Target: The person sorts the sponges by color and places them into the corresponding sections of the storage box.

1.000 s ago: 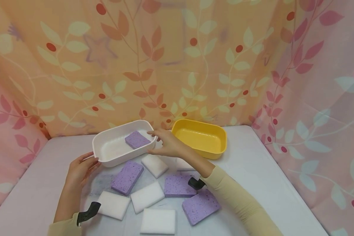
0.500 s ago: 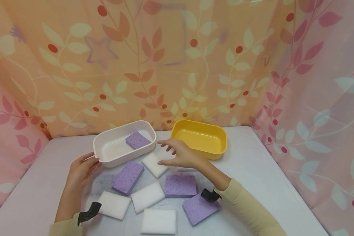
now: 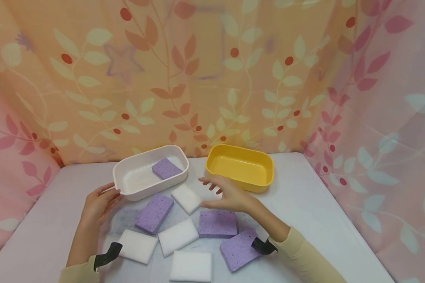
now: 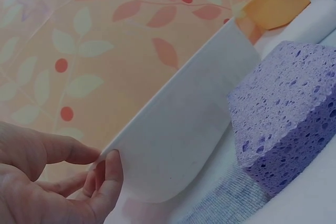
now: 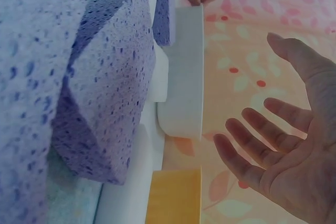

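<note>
A white plastic basin (image 3: 134, 175) stands at the back left with one purple sponge (image 3: 166, 169) inside, near its right end. My left hand (image 3: 98, 202) pinches the basin's near left corner; in the left wrist view, the thumb and fingers (image 4: 113, 174) meet at the rim. My right hand (image 3: 230, 194) hovers over the table just in front of the yellow basin (image 3: 241, 167), its fingers spread and holding nothing. Below it lie a purple sponge (image 3: 217, 224) and another purple sponge (image 3: 239, 251). The right wrist view shows the bare palm (image 5: 299, 182).
Between the hands lie a purple sponge (image 3: 154, 213) and several white sponges, among them one by the basin (image 3: 186, 198) and one at the front (image 3: 191, 266). A patterned curtain (image 3: 212, 78) hangs right behind both basins. Black wrist mounts (image 3: 108, 254) jut from the sleeves.
My right hand has left the right end of the white basin and moved right and toward me, fingers spread. The left hand has stayed at the basin's corner.
</note>
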Tool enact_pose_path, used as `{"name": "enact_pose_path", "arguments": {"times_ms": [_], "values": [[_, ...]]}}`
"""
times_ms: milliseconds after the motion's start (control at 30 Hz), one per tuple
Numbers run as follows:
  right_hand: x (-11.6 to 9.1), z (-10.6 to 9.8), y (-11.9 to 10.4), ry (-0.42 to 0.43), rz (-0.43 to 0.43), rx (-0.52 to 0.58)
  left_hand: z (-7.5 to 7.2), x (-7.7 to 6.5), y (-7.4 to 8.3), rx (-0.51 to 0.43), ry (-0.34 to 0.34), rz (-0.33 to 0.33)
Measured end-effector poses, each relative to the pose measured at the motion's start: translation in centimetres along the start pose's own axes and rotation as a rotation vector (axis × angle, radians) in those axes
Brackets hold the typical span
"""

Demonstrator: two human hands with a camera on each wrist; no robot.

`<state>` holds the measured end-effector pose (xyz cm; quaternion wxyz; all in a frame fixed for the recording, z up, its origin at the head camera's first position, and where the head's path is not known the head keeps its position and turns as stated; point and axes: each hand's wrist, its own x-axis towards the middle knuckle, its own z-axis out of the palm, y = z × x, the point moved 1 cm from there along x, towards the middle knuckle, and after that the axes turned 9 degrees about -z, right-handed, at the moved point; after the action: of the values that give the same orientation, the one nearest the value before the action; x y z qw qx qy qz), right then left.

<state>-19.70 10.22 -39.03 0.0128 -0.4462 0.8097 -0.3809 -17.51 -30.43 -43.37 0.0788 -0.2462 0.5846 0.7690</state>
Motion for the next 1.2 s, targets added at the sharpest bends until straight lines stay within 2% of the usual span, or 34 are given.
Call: {"name": "enact_pose_path", "arguments": {"times_ms": [433,733,967,1200], "values": [[-2.6,-0.1,0.9,0.041,0.010,0.024,-0.5,0.4,0.1,0.009,-0.021,-0.009],[-3.9,0.3,1.0,0.045,0.012,0.059,-0.5,0.6,0.1,-0.042,-0.036,-0.022],[-4.5,0.9,1.1,0.052,0.035,0.080,-0.5,0.6,0.2,-0.047,-0.027,-0.036],[-5.0,1.3,1.2,0.011,0.066,0.092,-0.5,0.5,0.1,-0.065,-0.030,-0.040]]}}
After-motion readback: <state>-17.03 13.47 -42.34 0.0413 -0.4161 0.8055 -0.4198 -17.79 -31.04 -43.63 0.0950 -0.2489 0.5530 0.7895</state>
